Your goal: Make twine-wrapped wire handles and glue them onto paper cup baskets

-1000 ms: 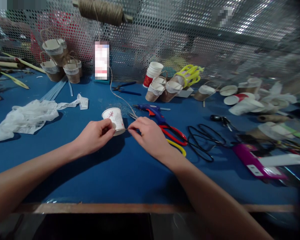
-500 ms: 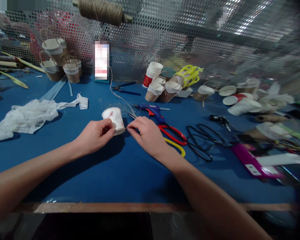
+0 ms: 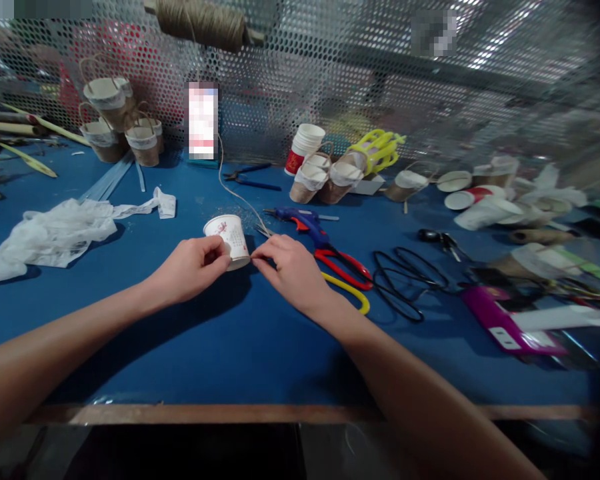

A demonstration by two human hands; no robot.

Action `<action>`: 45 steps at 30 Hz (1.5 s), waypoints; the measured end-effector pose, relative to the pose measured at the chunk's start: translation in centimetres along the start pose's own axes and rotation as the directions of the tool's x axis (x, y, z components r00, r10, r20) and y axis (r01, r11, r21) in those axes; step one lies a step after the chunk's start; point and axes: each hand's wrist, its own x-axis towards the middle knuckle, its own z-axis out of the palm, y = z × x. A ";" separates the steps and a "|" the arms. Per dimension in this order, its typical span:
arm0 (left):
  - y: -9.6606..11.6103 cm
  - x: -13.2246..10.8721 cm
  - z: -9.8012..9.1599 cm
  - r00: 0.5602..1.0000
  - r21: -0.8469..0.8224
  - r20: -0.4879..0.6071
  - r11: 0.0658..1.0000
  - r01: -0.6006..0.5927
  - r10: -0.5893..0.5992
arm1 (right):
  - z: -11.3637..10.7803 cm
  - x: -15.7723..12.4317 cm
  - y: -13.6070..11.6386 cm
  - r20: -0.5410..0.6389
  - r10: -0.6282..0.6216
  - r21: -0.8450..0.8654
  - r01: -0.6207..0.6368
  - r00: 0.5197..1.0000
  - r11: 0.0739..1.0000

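Note:
A white paper cup [image 3: 233,237] with small printed marks is tilted over the blue table. My left hand [image 3: 197,267] is closed on its near left side, thumb and fingers pinching it. My right hand [image 3: 287,267] is pinched beside the cup's lower right edge, on the twine [image 3: 237,195]. That twine runs from the spool [image 3: 203,25] above, down past the phone and into my right hand. Its end at the cup is mostly hidden by my fingers. Scissors [image 3: 347,269] with red and yellow handles lie partly behind my right hand.
Behind the scissors lies a blue glue gun [image 3: 307,223]. Pliers [image 3: 253,181] rest near a phone [image 3: 203,123] propped against the mesh. Twine-wrapped cups with handles [image 3: 144,143] stand back left, white lace [image 3: 55,233] at left. A black cable [image 3: 405,283] and a purple box [image 3: 505,320] are at right.
My right hand has moved slightly left, its fingertips now closer to the cup's edge. The twine has shifted a little with it. My left hand and the cup have barely moved.

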 end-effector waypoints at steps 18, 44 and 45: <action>-0.7 0.6 0.0 0.995 -0.172 0.026 0.980 0.102 -0.099 | 0.4 0.0 0.3 -0.004 0.013 -0.012 -0.013 1.000 1.000; -0.4 0.6 0.2 0.898 -0.321 0.120 0.840 0.438 -0.423 | -0.3 -0.5 -3.4 0.548 0.328 0.782 -0.610 0.769 0.124; -0.4 0.6 0.2 0.897 -0.332 0.133 0.833 0.442 -0.422 | 0.1 -0.4 -3.6 0.562 0.340 0.802 -0.597 0.754 -0.001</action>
